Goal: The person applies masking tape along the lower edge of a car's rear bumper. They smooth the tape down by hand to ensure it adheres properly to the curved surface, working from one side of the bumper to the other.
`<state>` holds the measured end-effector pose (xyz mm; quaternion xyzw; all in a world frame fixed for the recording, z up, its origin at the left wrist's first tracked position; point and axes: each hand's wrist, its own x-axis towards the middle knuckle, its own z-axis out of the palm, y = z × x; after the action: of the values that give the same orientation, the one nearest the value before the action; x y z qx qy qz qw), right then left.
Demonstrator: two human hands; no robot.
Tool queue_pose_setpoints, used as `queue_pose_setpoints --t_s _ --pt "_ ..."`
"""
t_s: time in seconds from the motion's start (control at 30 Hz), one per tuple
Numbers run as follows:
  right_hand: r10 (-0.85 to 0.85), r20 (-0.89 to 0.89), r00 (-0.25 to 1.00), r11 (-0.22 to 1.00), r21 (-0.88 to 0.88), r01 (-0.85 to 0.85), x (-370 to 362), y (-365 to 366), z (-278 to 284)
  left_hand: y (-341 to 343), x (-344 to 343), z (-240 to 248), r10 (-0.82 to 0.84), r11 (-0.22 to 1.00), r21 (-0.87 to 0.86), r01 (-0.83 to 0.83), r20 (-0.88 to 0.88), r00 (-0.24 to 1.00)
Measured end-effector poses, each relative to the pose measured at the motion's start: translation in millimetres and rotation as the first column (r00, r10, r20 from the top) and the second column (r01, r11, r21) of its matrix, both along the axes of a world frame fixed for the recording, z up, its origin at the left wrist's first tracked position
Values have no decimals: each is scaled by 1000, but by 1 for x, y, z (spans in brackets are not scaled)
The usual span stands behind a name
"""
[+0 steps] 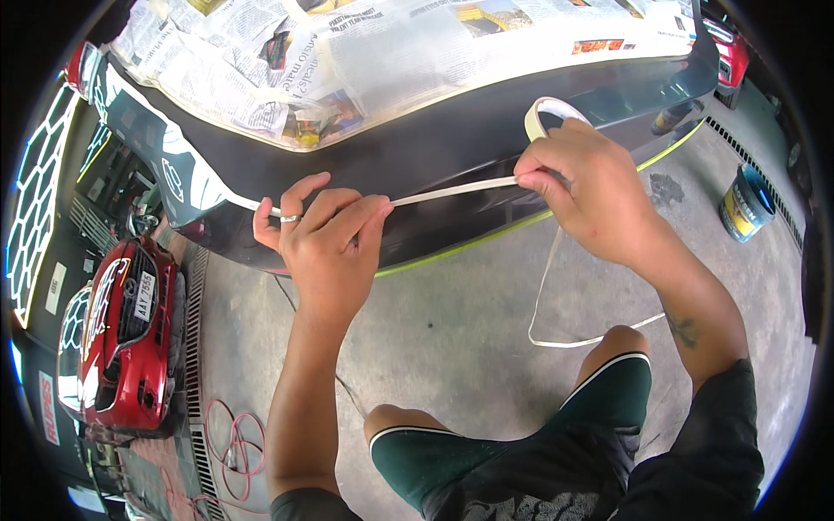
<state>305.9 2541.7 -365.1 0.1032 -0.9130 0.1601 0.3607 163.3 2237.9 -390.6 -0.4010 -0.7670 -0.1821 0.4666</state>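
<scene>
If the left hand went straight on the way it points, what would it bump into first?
Past the tape it pinches, the left hand would most likely meet the dark car panel. Depth is unclear; the fingers may already be touching it.

Concrete floor (469, 347): grey, marked with dark stains. Slotted drain grating (198, 347): runs along the left side (a second grating (757, 167) lies at right). Hexagonal light array (42, 204): lit white, at left, above a dark wall (36, 358).
</scene>
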Motion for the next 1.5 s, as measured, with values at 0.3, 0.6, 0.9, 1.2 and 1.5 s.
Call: queue_pose_setpoints --t_s 0.3,0.6,0.9,1.2,1.5 --pt "-69 126 990 995 -61 77 -7 0 11 -1 12 22 114 987 -134 -91 176 978" --pt "-173 184 968 983 -26 180 -18 -4 15 4 17 46 154 975 -206 -83 358 921" --pt "-77 4 997 996 43 76 15 -13 7 -6 14 29 86 985 -165 -49 226 970" --pt "-135 18 991 991 8 135 -18 -1 -1 4 17 34 144 981 -167 -98 287 947" --pt "-182 57 982 983 -1 182 -21 -2 -3 24 24 43 122 981 -186 -59 351 928"
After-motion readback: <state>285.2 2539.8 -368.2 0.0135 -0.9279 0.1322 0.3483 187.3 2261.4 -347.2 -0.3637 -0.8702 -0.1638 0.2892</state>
